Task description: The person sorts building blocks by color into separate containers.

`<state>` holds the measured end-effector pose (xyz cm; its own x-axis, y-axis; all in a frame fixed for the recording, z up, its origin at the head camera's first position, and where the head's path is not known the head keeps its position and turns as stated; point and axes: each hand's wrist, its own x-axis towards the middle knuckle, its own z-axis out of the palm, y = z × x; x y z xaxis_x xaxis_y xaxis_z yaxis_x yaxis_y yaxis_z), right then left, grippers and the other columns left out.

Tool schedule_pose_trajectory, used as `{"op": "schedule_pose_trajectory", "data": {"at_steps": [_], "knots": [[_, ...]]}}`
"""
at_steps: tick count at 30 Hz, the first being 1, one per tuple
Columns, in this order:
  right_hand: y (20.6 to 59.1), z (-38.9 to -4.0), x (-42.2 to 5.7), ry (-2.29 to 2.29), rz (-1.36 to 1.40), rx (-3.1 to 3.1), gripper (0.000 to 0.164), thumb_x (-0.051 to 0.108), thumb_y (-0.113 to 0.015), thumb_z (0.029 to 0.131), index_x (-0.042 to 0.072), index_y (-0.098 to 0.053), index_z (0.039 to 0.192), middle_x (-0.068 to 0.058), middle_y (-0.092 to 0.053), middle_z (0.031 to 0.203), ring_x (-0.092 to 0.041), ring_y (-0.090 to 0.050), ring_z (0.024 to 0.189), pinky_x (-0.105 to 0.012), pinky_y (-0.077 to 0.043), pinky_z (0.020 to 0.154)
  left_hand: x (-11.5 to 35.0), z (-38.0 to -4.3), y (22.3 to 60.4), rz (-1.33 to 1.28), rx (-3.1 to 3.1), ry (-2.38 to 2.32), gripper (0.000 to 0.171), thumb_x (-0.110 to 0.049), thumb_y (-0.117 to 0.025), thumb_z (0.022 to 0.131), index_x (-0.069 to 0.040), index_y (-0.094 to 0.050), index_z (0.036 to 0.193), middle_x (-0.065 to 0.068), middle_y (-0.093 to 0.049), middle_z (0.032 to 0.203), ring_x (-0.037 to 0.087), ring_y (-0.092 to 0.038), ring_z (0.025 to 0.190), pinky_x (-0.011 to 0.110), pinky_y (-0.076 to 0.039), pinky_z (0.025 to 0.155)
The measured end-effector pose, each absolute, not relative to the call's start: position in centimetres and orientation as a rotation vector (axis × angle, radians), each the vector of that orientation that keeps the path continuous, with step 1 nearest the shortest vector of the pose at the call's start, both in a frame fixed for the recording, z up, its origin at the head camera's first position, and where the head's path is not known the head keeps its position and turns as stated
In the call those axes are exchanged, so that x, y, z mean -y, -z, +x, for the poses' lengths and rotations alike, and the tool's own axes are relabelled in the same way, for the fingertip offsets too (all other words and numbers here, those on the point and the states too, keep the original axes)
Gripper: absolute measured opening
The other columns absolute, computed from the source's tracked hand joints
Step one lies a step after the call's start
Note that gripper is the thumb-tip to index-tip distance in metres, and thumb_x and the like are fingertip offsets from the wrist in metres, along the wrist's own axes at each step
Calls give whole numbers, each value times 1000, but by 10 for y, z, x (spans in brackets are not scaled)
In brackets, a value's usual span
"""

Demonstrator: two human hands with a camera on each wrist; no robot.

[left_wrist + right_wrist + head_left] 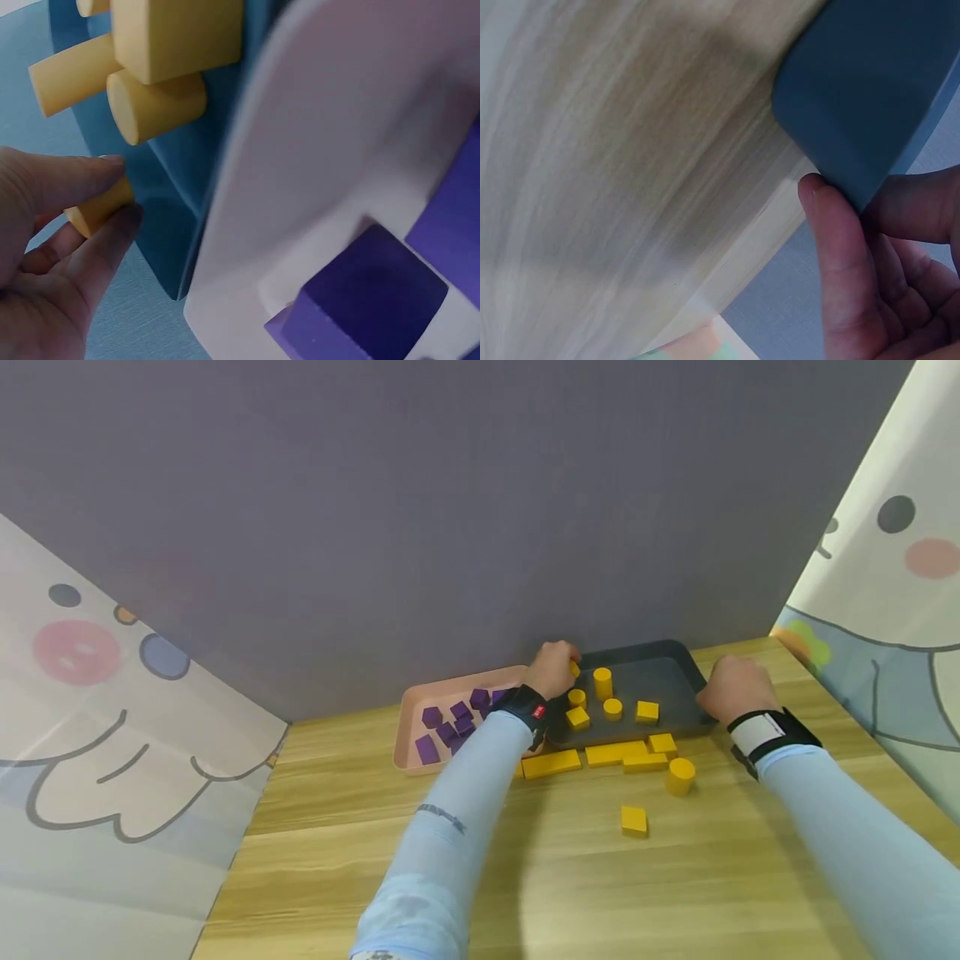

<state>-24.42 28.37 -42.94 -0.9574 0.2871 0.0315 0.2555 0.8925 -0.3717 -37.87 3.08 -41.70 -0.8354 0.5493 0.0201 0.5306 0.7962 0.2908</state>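
Observation:
My left hand (551, 670) pinches a small yellow cylinder (101, 208) between thumb and fingers, over the left end of a dark tray (648, 670). Inside that tray are a tall yellow cylinder (603, 683), shorter cylinders (612, 709) and square yellow blocks (647, 712). At the tray's right end, my right hand (738, 687) grips the rim; the right wrist view has the thumb and a finger on either side of the tray wall (855, 112).
A pink tray (405, 727) with several purple blocks (427, 749) adjoins the dark one on the left, partly hidden by my left arm. Along the front lie long yellow blocks (551, 764), a thick cylinder (680, 777) and a square block (633, 820). A grey panel (450, 527) rises behind.

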Motion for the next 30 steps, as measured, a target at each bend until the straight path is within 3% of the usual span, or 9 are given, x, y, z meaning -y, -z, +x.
{"op": "schedule_pose_trajectory", "data": {"at_steps": [15, 23, 26, 30], "knots": [[427, -246, -281, -543, -445, 2977, 25, 10, -71, 81, -6, -63, 64, -14, -55, 59, -34, -55, 60, -37, -44, 50, -26, -371, 418, 822, -2875, -379, 36, -6, -71, 97, -14, -72, 132, 2, -72, 133, 18, -69, 118, 31, -57, 105], [426, -251, -291, -530, -410, 2959, 25, 10, -71, 80, -6, -61, 63, -14, -54, 59, -34, -54, 59, -38, -43, 49, -16, -369, 401, 951, -2906, -387, 38, -7, -68, 98, -9, -69, 136, 7, -71, 135, 21, -68, 123, 32, -56, 108], [425, -253, -294, -506, -399, 2960, 28, 10, -72, 80, -4, -59, 60, -13, -52, 56, -34, -54, 58, -39, -43, 49, -5, -362, 387, 1063, -2955, -376, 43, -8, -61, 102, -6, -60, 144, 12, -63, 147, 26, -60, 138, 35, -51, 115], [427, -258, -295, -466, -396, 2962, 28, 10, -72, 80, -6, -61, 61, -15, -55, 58, -37, -57, 59, -42, -47, 49, 22, -338, 378, 1206, -3019, -404, 50, -12, -51, 109, -5, -42, 158, 21, -43, 163, 35, -38, 155, 45, -38, 124]]}}
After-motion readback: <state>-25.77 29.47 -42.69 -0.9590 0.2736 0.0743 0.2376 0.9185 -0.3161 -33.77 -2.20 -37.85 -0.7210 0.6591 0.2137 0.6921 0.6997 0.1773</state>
